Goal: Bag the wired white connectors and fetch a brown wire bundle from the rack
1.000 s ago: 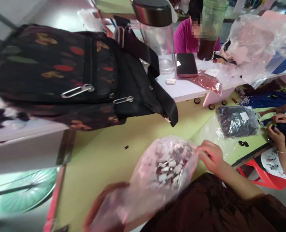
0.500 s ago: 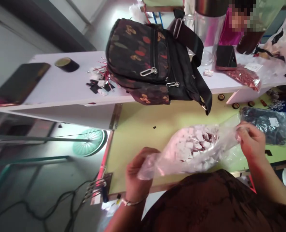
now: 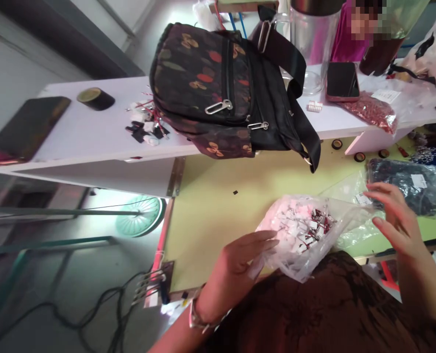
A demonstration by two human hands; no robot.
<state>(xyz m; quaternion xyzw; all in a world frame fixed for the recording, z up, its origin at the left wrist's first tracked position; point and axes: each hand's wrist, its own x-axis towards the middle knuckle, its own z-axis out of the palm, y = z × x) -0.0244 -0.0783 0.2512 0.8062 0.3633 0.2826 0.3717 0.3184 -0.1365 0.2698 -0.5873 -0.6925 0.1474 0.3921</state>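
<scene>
Pale-green counter (image 3: 203, 220) sits below a white shelf (image 3: 66, 117) bearing a patterned backpack (image 3: 206, 88), a clear handled bottle (image 3: 311, 49), a phone (image 3: 343, 81), a packet of small red pieces (image 3: 372, 112) and a jar of dark liquid (image 3: 381, 54). Over the counter, the left hand (image 3: 242, 255) curves against a clear plastic bag (image 3: 294, 260) holding small white parts and red wires; its grip is unclear. The right hand (image 3: 397, 223) is open beside the bag's right end, near a dark-filled packet (image 3: 409, 179).

Backpack (image 3: 203, 93) on the shelf (image 3: 68, 127) — phone (image 3: 343, 81) to its right; plastic bag (image 3: 291, 230) before it, at the table's (image 3: 206, 220) near edge.
</scene>
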